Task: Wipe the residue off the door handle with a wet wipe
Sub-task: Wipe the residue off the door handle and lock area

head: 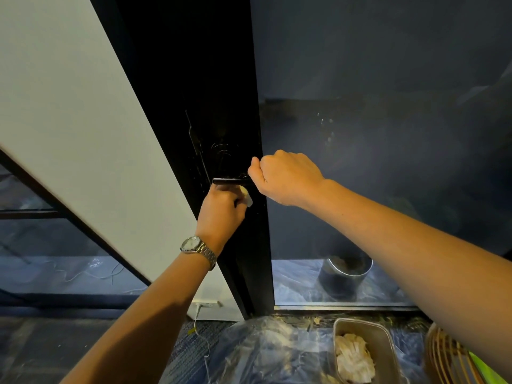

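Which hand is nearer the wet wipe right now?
Left. The left hand holds the wet wipe just under the door handle. The right hand is above and to the right of the wipe, curled round the handle's right end.

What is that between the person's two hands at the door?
The black door handle, seen in the head view. The right hand grips its right end; the left hand, just beneath, holds a white wet wipe under it.
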`<state>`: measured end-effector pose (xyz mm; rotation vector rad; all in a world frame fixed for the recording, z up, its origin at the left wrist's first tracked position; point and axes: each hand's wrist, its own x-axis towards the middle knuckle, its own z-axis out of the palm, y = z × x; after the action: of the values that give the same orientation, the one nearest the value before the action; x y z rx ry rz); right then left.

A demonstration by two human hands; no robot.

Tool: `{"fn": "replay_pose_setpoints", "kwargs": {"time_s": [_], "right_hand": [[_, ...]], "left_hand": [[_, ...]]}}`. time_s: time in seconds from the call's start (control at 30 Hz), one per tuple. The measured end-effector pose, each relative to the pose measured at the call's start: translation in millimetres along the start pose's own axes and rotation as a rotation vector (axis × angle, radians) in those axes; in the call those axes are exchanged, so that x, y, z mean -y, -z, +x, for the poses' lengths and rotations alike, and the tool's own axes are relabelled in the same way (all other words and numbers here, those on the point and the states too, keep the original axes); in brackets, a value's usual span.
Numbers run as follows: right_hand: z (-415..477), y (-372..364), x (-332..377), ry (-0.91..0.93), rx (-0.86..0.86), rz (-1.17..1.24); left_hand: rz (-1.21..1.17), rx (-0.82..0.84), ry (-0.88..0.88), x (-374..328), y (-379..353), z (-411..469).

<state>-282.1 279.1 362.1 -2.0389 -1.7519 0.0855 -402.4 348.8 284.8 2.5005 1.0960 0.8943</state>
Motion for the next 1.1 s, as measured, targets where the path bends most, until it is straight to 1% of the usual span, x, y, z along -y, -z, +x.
{"fn": "replay_pose_setpoints", "kwargs": {"time_s": [0.07,0.17,0.23,0.3,0.37,0.47,0.53,0.67,0.73,0.8,0.9,0.93,1.0,1.1], "right_hand": [[0,0,0,0.001,-0.001,-0.010],[0,-1,0,0.004,-0.005,-0.021],[0,-1,0,0.004,-0.006,-0.018],[0,-1,1,0.001,-0.008,-0.013],[0,-1,1,-0.004,-0.006,-0.008],[0,0,1,-0.008,-0.004,-0.012],[0,0,1,-0.001,-0.004,-0.023],[-1,0,1,0.014,-0.006,-0.044],[-1,0,1,0.016,-0.008,-0.051],[-1,0,2,0.011,-0.012,-0.055],[-1,0,2,0.001,-0.016,-0.041],[-1,0,2,0.000,-0.016,-0.039],[-1,-1,2,-0.004,-0.016,-0.041],[-1,-1,1,0.001,-0.017,-0.053]], "left_hand": [[-0.068,-0.100,0.076,1,-1,0],[-0.248,-0.296,0.324,-5,-9,-2],[-0.328,-0.352,0.443,-9,-12,-4],[-0.366,-0.366,0.466,-10,-11,-4],[-0.306,-0.326,0.384,-8,-8,-3],[-0.111,-0.163,0.148,-3,-5,-2],[0.002,-0.058,0.036,0,-2,-1],[0.147,0.076,-0.110,3,1,0],[0.138,0.084,-0.104,4,0,0],[0.016,0.003,0.036,0,-1,-1],[-0.236,-0.204,0.332,-8,-6,-2],[-0.304,-0.251,0.419,-9,-8,-2],[-0.445,-0.290,0.575,-9,-10,-3],[-0.613,-0.273,0.742,-7,-11,0]]}}
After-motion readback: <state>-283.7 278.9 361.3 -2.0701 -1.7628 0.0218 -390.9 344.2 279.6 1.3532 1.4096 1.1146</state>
